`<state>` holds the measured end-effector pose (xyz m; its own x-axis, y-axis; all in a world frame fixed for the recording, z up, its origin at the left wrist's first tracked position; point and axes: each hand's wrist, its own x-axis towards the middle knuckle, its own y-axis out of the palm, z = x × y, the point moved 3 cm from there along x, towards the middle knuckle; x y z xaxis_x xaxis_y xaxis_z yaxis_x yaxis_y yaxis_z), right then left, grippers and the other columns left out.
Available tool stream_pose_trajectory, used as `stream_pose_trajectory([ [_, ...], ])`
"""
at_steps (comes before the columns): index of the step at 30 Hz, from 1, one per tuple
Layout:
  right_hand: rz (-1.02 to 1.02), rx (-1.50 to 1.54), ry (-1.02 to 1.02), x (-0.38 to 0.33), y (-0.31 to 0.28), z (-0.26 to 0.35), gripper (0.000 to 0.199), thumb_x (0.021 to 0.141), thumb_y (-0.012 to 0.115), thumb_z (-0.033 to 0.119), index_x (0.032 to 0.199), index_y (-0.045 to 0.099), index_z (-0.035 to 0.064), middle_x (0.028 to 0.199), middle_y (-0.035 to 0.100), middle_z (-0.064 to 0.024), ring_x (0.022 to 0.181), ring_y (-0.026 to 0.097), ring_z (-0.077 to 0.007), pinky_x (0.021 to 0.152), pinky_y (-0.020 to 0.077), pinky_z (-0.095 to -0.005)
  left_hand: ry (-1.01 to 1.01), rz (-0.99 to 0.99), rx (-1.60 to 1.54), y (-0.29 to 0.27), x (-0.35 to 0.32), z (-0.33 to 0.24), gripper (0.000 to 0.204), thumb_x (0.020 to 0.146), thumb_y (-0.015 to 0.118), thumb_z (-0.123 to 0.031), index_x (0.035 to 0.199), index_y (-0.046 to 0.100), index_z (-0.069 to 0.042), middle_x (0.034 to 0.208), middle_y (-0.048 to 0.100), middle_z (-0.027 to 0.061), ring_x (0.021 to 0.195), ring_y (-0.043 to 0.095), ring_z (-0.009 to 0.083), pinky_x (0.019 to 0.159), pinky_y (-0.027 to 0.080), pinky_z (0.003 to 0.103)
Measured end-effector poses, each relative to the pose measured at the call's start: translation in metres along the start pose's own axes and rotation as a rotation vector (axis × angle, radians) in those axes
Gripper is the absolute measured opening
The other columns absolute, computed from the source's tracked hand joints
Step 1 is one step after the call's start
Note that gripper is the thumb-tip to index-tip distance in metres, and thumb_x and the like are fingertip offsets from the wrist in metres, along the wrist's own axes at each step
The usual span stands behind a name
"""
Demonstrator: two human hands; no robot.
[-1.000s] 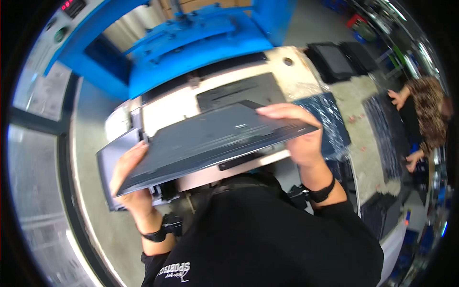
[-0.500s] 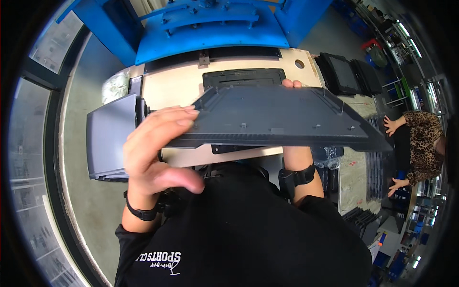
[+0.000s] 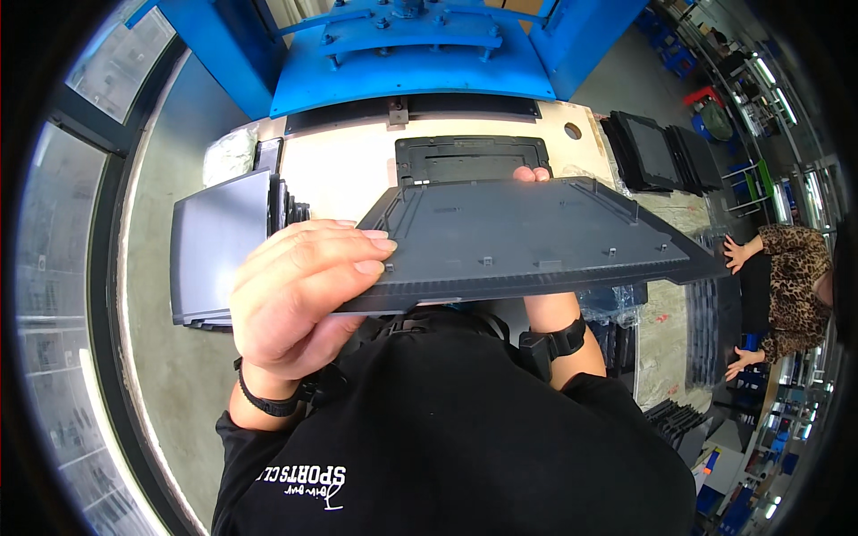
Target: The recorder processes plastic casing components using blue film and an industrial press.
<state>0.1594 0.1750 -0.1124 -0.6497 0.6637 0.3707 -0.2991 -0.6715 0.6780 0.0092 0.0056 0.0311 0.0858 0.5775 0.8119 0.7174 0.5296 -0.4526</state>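
A dark grey plastic panel (image 3: pixel 527 223) with small clips and upright posts is held in front of my chest. My left hand (image 3: pixel 299 290) grips its left end, fingers lying on the upper face and thumb tucked beneath. My right hand (image 3: pixel 531 174) reaches under the panel; only its fingertips show, curled over the far edge, while the panel hides the palm. Just beyond, a black recessed frame (image 3: pixel 416 161) rests on the pale wooden board (image 3: pixel 335 161).
A blue press (image 3: pixel 411 76) stands at the far side. Stacked grey panels (image 3: pixel 219 241) lie on the left beside a clear plastic bag (image 3: pixel 231 154). Black panels (image 3: pixel 639 152) are piled at the far right. A person in a patterned top (image 3: pixel 795 277) is further right.
The panel has tilted so more of its upper face shows. My left thumb, which was apart from the panel, has gone under it, and the fingers reach further over the top.
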Motion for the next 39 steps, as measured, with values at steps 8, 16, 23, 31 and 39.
stream_pose_trajectory([
  [8, 0.045, 0.071, -0.014, 0.054, -0.032, 0.026, 0.029, 0.092, 0.057, 0.033, 0.098, 0.056, 0.0050, 0.096, 0.054, -0.0069, 0.087, 0.054, -0.0186, 0.081, 0.0481, -0.0304, 0.015, 0.011, -0.021, 0.003, -0.005, -0.001, 0.019, 0.074, 0.066, -0.012, 0.085, 0.063, 0.003, 0.085, 0.067, 0.0195, 0.078, 0.068, 0.0347, 0.072, 0.054, 0.042],
  [16, 0.028, 0.200, 0.022, -0.078, 0.010, 0.075, 0.029, 0.092, 0.057, 0.034, 0.098, 0.056, 0.0051, 0.095, 0.054, -0.0065, 0.086, 0.054, -0.0180, 0.080, 0.0481, -0.0296, -0.093, 0.046, 0.188, -0.007, -0.047, -0.002, 0.018, 0.066, 0.070, -0.014, 0.081, 0.065, -0.006, 0.097, 0.066, 0.0174, 0.099, 0.060, 0.0387, 0.089, 0.046, 0.053],
  [23, 0.028, 0.290, 0.017, -0.103, -0.044, 0.159, 0.030, 0.092, 0.057, 0.034, 0.098, 0.056, 0.0053, 0.094, 0.054, -0.0062, 0.085, 0.054, -0.0175, 0.078, 0.0480, -0.0289, 0.017, -0.033, 0.355, 0.004, -0.058, 0.001, 0.025, 0.065, 0.074, -0.009, 0.088, 0.065, -0.015, 0.110, 0.060, 0.0144, 0.112, 0.052, 0.0363, 0.096, 0.042, 0.052],
  [31, 0.104, 0.377, 0.062, -0.040, -0.152, 0.217, 0.030, 0.092, 0.057, 0.035, 0.098, 0.056, 0.0055, 0.094, 0.054, -0.0059, 0.084, 0.053, -0.0170, 0.077, 0.0480, -0.0280, 0.050, -0.074, 0.424, 0.006, -0.076, 0.014, 0.030, 0.072, 0.075, -0.007, 0.097, 0.064, -0.019, 0.115, 0.056, 0.0133, 0.116, 0.048, 0.0369, 0.098, 0.041, 0.053],
  [39, 0.387, 0.224, -0.111, -0.011, -0.002, 0.046, 0.031, 0.093, 0.057, 0.036, 0.098, 0.056, 0.0057, 0.093, 0.054, -0.0055, 0.083, 0.053, -0.0164, 0.076, 0.0479, -0.0272, 0.080, 0.063, 0.348, -0.005, -0.088, 0.023, 0.030, 0.066, 0.066, -0.009, 0.095, 0.063, -0.014, 0.119, 0.054, 0.0191, 0.117, 0.047, 0.0445, 0.099, 0.037, 0.057],
])
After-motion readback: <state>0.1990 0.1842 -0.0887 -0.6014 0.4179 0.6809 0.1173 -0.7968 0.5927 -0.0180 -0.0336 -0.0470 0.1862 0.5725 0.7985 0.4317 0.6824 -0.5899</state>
